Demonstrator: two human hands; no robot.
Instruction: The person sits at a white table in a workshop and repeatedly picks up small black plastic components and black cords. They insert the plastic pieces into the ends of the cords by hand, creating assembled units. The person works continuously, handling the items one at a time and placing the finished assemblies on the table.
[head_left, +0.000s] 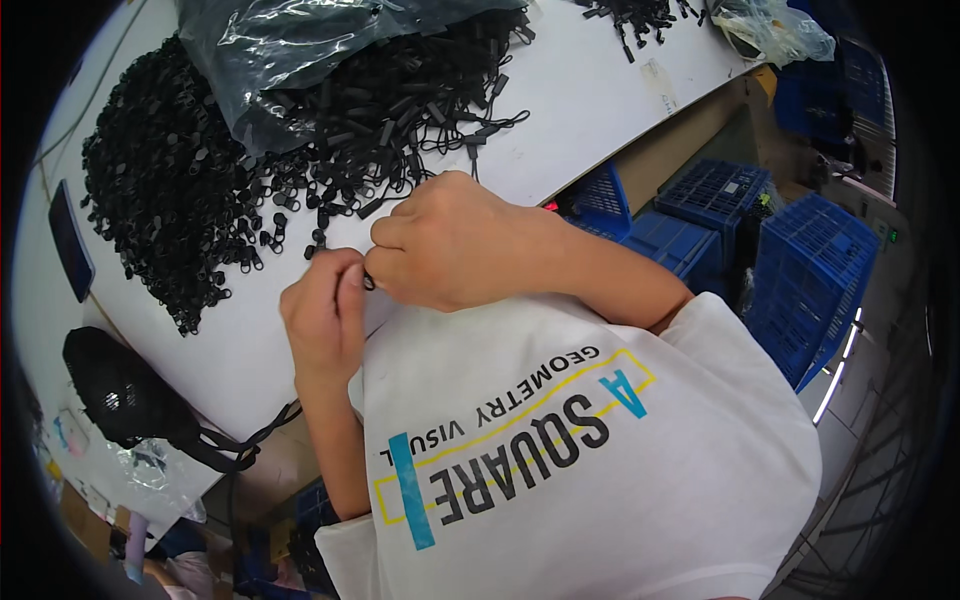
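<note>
My left hand [325, 305] and my right hand [440, 245] meet at the table's near edge, both with fingers closed in a pinch. Between them shows a bit of a small black looped piece [369, 282]; the fingers cover most of it. Just beyond my left fingertips are a few loose black zipper sliders [317, 240]. A big heap of such sliders [165, 170] spreads over the left of the table. Past my right hand lies a pile of black cord zipper pulls [400, 110], some with their loops trailing toward the right.
A clear plastic bag [270, 60] lies over the pulls on the white table [570, 110]. A phone [70, 240] and a black pouch with a strap [125, 390] are at left. Blue plastic crates [810, 270] stand at right, below table height. More black pieces [640, 20] lie at the far side.
</note>
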